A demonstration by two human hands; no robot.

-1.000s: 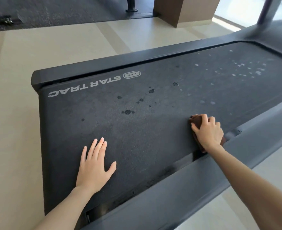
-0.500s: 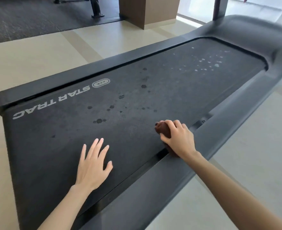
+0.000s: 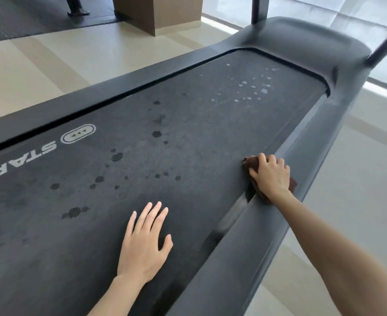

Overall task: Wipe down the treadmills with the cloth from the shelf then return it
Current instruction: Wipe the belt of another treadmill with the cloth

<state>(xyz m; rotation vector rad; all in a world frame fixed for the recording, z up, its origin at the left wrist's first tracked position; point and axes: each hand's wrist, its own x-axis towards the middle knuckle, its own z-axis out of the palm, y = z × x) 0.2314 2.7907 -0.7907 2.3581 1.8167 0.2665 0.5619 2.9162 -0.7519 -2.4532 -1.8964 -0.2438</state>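
Two bare hands on a treadmill deck: right hand (image 3: pixel 271 176), fingers curled, grips a bunched brown cloth (image 3: pixel 248 161) at the seam between the matte, fine-grained black belt (image 3: pixel 188 137) and the smooth grey side rail (image 3: pixel 245 258); left hand (image 3: pixel 144 245) lies flat on the belt, fingers spread. White lettering (image 3: pixel 21 163) reads "STAR" beside an oval logo (image 3: pixel 78 136); dark wet blotches (image 3: pixel 117 156) and pale spots (image 3: pixel 264 91) fleck the belt

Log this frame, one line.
left hand flat on black treadmill belt | right hand grips brown cloth at belt's right edge | dark spots unwiped
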